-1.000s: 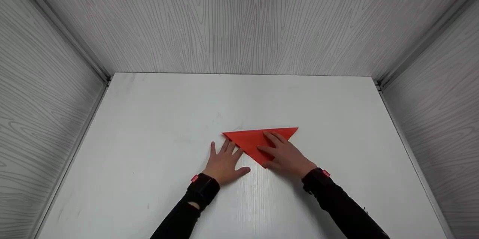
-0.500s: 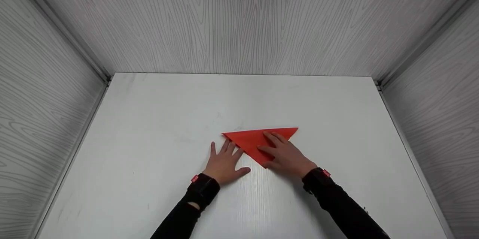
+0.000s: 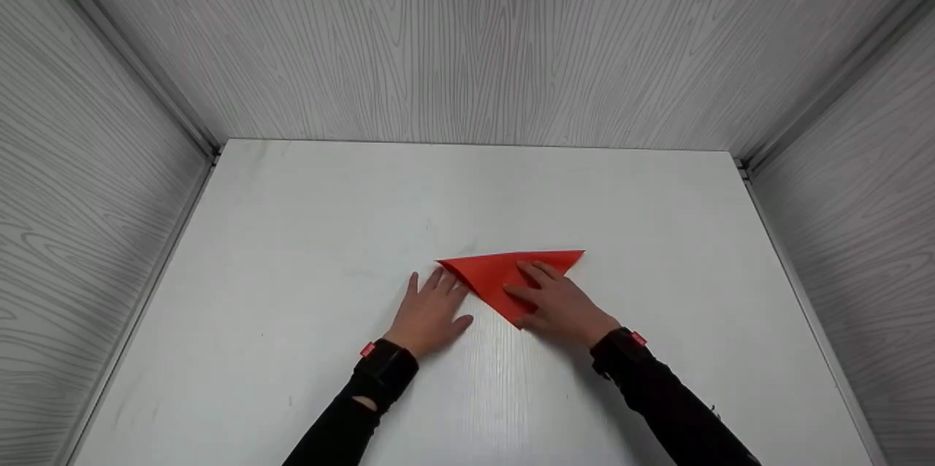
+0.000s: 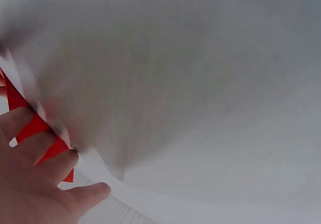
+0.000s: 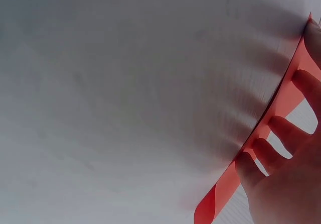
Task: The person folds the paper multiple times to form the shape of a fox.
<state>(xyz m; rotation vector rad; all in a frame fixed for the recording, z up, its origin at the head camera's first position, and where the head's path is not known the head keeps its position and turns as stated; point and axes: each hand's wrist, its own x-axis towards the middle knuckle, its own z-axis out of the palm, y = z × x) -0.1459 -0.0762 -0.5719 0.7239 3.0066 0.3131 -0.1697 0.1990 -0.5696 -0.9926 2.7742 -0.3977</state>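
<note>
A red sheet of paper [image 3: 486, 276], folded into a triangle, lies on the white table with its long edge at the far side. My right hand [image 3: 562, 307] rests spread on the middle and right of the paper, fingertips pressing it down. At the paper's left slanting edge is my left hand [image 3: 427, 315], its fingers extended and the fingertips at that edge. The left corner stands slightly raised, with a dark gap under it. In the left wrist view the fingers [image 4: 60, 166] lie across the red paper [image 4: 32, 128]. A curled end of the paper [image 5: 205, 211] shows in the right wrist view.
The white tabletop [image 3: 307, 232] spreads around the paper. Grey wood-grain panels stand at the back [image 3: 467, 42], the left side [image 3: 80, 181] and the right side [image 3: 855, 196].
My left hand has shifted slightly left, its thumb drawn nearer the fingers. The paper's left edge has lifted a little. My right hand stays in place.
</note>
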